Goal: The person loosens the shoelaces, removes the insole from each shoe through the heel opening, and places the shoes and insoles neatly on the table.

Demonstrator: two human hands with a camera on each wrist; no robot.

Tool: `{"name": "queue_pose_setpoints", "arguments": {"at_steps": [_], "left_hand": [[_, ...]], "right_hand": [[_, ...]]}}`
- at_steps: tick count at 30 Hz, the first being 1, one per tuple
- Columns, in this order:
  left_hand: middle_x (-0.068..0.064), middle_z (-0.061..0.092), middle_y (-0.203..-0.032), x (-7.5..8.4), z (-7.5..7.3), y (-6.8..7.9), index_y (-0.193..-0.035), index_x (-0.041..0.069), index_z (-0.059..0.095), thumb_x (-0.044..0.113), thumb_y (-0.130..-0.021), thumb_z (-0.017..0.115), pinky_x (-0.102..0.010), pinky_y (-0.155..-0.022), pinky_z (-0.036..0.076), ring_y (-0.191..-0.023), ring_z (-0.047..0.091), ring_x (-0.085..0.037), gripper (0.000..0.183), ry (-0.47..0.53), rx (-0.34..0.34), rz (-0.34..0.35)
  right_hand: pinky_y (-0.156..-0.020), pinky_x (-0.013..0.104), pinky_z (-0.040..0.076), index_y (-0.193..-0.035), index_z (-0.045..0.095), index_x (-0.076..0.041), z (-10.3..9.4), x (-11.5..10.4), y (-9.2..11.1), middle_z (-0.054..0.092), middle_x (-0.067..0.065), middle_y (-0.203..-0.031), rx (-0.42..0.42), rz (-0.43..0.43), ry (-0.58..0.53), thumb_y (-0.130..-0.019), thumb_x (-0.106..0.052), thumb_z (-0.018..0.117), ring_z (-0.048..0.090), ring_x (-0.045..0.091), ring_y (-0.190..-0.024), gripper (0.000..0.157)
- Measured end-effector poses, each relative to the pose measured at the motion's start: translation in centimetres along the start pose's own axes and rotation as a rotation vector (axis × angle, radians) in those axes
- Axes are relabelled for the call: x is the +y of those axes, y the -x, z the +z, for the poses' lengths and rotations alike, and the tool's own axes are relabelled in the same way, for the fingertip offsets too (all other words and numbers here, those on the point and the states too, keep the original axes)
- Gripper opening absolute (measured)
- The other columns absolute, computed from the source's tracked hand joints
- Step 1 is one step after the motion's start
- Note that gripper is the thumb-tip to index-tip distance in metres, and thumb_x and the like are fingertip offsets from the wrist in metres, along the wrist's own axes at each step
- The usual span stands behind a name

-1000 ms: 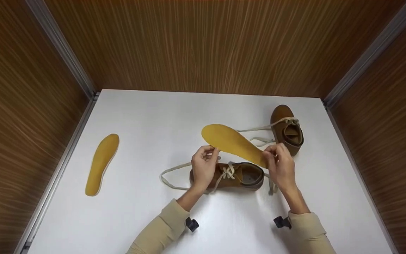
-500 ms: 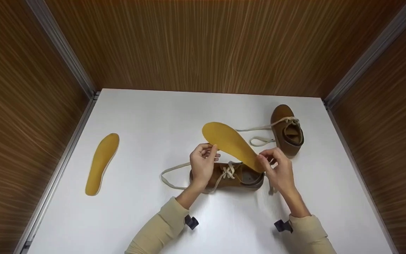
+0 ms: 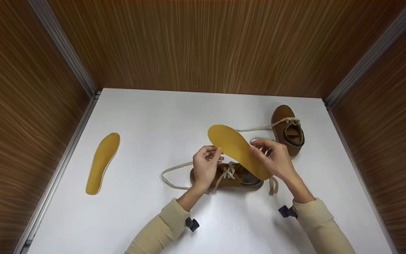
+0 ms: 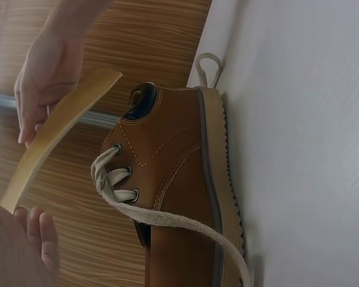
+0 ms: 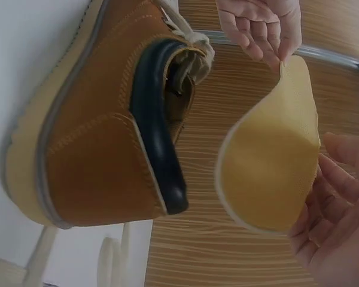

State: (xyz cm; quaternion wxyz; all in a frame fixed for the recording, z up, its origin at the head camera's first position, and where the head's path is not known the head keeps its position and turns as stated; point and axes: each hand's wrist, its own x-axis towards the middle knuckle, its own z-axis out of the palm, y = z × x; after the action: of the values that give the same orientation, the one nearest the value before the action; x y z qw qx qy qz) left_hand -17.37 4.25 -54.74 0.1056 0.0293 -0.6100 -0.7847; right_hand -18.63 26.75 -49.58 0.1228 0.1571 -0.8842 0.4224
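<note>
My left hand (image 3: pixel 205 167) pinches the near edge of a yellow insole (image 3: pixel 236 148) close to its broad end. On the opposite edge, around the middle, my right hand (image 3: pixel 275 158) holds it between thumb and fingers. The insole hangs tilted above a brown lace-up shoe (image 4: pixel 173 137), its narrower heel end overlapping the shoe's opening in the head view. That shoe lies on its sole with its toe to the left, partly behind my left hand. In the right wrist view, the shoe's dark padded collar (image 5: pixel 152 119) stands beside the insole, apart from it.
A second yellow insole (image 3: pixel 102 164) lies at the left of the white table (image 3: pixel 146 116). Another brown shoe (image 3: pixel 284 120) stands at the back right, its pale lace (image 3: pixel 254 129) trailing left. Wood-grain panels (image 3: pixel 203 46) enclose the back and sides.
My right hand has slid from the insole's heel end up along its far edge. The insole's heel end has swung down toward me, over the shoe opening. My left hand has hardly moved.
</note>
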Motion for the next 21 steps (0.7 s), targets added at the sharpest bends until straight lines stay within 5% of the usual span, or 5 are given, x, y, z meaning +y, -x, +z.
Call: {"name": "queue_pose_setpoints", "arguments": {"at_steps": [10,14,21], "left_hand": [[-0.03,0.075,-0.088,-0.5,0.3,0.4,-0.097,-0.011,0.067,0.0,-0.096,0.072,-0.025,-0.063,0.063,-0.068,0.075,-0.023,0.012,0.009,-0.011,-0.002],[-0.031,0.075,-0.09,-0.5,0.2,0.5,-0.098,-0.01,0.068,0.001,-0.096,0.073,-0.033,-0.065,0.065,-0.072,0.076,-0.036,0.012,-0.005,-0.013,0.005],[-0.026,0.077,-0.099,-0.7,0.6,1.6,-0.112,-0.009,0.07,0.007,-0.097,0.075,-0.034,-0.068,0.065,-0.078,0.077,-0.024,0.023,0.03,-0.029,-0.007]], "right_hand": [[-0.057,0.015,0.043,-0.101,0.082,-0.008,-0.3,-0.8,-2.3,0.076,0.005,-0.079,-0.1,-0.036,0.063,-0.093,-0.011,0.08,0.055,0.004,-0.063,0.009],[-0.059,0.015,0.044,-0.098,0.083,-0.007,-0.3,-1.0,-2.5,0.078,0.006,-0.083,-0.112,-0.037,0.06,-0.093,-0.009,0.08,0.055,0.004,-0.064,0.006],[-0.059,0.013,0.045,-0.096,0.083,-0.008,0.0,-0.7,-2.0,0.079,0.008,-0.081,-0.032,0.014,-0.025,-0.094,-0.009,0.079,0.056,0.002,-0.066,0.005]]}}
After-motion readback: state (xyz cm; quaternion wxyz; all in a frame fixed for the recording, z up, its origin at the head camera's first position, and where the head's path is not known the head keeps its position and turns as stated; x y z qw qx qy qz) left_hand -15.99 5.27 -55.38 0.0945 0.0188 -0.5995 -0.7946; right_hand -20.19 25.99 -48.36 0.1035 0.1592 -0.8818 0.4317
